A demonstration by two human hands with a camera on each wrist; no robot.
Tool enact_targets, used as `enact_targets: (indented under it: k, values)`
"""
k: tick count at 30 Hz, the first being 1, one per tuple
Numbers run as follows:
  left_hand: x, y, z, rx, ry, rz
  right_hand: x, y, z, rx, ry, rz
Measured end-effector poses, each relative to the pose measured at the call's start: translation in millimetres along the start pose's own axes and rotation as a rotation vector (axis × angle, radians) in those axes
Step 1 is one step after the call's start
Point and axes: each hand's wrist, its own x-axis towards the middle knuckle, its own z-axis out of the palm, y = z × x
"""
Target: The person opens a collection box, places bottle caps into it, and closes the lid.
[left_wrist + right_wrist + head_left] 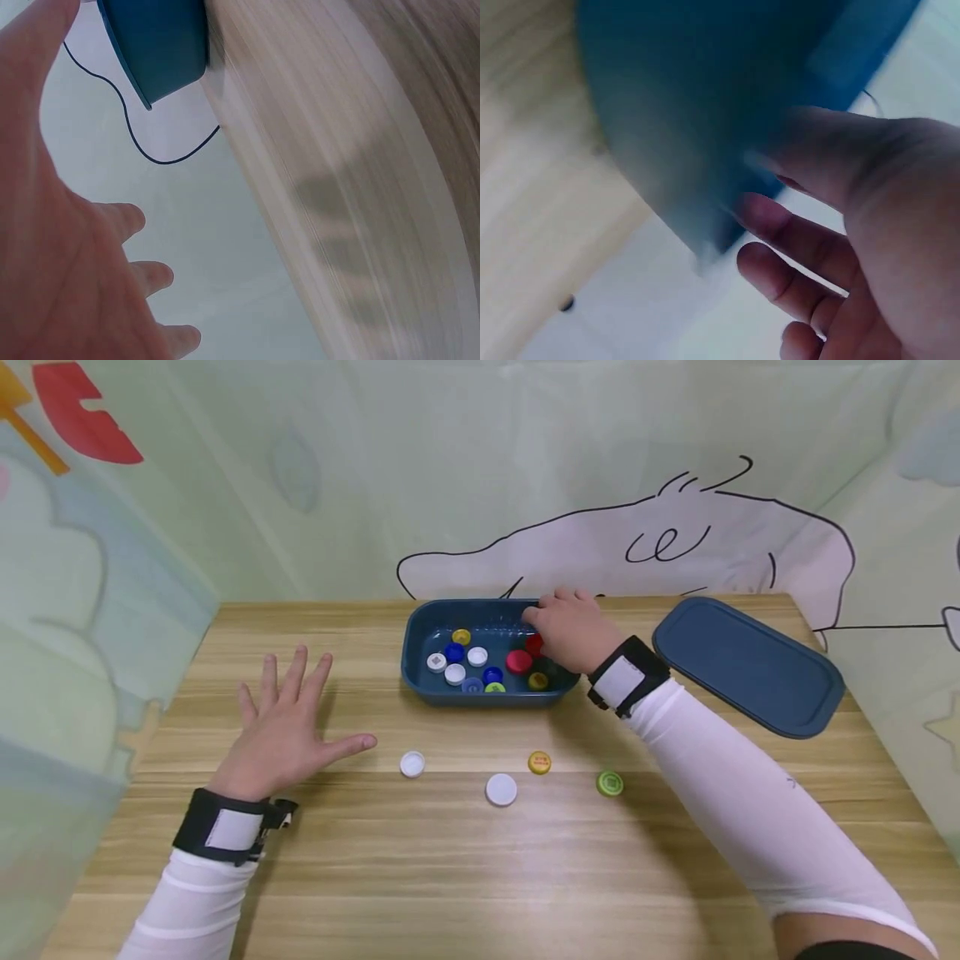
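A dark blue rectangular box (pixel 480 700) stands at the back of the wooden table, holding several bottle caps in white, blue, red, yellow and green. Over its back right corner is my right hand (pixel 573 631), the thumb toward the inside and the fingers near the back rim. In the right wrist view the fingers (pixel 780 274) are loosely bent beside the blurred box wall (pixel 682 97), and nothing shows between them and the thumb. To the left of the box, my left hand (pixel 281 735) is spread, palm down, above the table, holding nothing.
In front of the box lie a small white cap (pixel 412 764), a larger white cap (pixel 501 790), a yellow cap (pixel 539 762) and a green cap (pixel 610 783). A blue lid (pixel 750 668) lies at the right. Behind the table hangs a printed curtain (pixel 337 468).
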Motion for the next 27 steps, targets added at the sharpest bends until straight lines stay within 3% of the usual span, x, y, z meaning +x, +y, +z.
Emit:
enact_targets:
  k: [8, 14, 21, 27]
  values:
    - [2.2, 2.1, -3.5, 0.006, -0.002, -0.015, -39.6, 23.0, -33.1, 0.086, 0.076, 0.026]
    - [3.6, 2.3, -3.3, 0.009, 0.0, -0.012, -79.6, 38.6, -43.9, 0.114, 0.153, 0.028]
    - [2.5, 2.2, -1.7, 0.002, 0.009, -0.009, -123.7, 51.4, -29.4, 0.17, 0.148, 0.097]
    - [2.0, 1.4, 0.5, -0.007, 0.008, -0.008, -155.0, 63.8, -6.8, 0.22, 0.087, 0.159]
